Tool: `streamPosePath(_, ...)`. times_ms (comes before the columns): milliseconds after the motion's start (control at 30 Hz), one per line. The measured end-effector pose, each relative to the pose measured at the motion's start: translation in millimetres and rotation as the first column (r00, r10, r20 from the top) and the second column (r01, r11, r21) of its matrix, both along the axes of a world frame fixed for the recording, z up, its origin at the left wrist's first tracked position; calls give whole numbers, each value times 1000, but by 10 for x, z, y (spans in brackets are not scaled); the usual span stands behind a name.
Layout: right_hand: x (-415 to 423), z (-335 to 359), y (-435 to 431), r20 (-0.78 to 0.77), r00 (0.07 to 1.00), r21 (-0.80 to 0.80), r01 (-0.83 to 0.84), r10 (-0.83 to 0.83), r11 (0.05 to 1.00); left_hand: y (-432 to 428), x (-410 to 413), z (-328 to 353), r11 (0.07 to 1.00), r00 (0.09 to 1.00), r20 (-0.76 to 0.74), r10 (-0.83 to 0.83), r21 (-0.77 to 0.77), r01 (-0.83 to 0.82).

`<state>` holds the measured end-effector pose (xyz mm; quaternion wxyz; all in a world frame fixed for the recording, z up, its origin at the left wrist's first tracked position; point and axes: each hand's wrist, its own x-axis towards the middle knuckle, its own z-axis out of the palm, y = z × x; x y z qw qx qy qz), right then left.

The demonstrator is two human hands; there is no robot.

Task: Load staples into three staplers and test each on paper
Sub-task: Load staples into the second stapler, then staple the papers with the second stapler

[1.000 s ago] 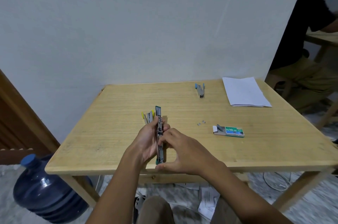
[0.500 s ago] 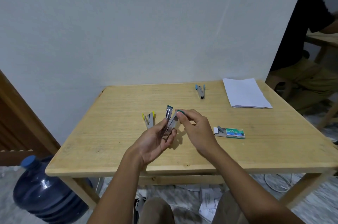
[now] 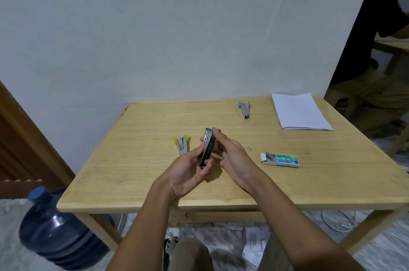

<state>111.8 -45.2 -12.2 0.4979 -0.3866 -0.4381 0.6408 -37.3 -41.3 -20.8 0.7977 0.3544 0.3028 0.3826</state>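
My left hand holds a green stapler upright-tilted above the wooden table, fingers curled round its lower body. My right hand grips the stapler's top arm near its green tip, folding it against the body. A yellow stapler lies on the table just left of my hands. A blue stapler lies at the back. The green staple box sits open to the right, with a loose bit of staples near it. White paper lies at the back right.
A large blue water bottle stands on the floor at the table's left front leg. A person sits at another table at the far right. Scattered papers and a white cable lie on the floor under the table.
The stapler was lying opened out flat in my hands near the front edge; I raised it over the table, and my right hand has folded its top arm nearly closed.
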Motion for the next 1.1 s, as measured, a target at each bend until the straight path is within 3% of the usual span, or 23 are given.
streamPosePath(300, -101, 15, 1, -97, 991, -83, 88, -96, 993, 9, 0, 9, 996, 997, 54, -55, 69, 52)
streamPosePath(600, -141, -13, 19, -51, 985, -97, 161, -166, 982, -12, -16, -37, 981, 994, -106, -28, 186, 48)
streamPosePath(767, -156, 6, -21, -47, 975, -79, 213, -217, 974, -24, -26, -29, 983, 994, -98, -45, 175, 62)
streamPosePath(900, 39, 156, -95, 1, 952, 18, 307, -307, 952, -30, -14, -16, 998, 999, -47, 20, 58, -17)
streamPosePath(1033, 513, 380, -211, 111, 909, 111, 390, -401, 914, -1, 118, 9, 988, 969, -201, 142, 89, -126)
streamPosePath(1100, 814, 462, -259, 178, 889, 122, 405, -421, 906, 37, 266, 66, 960, 887, -381, 259, 203, -193)
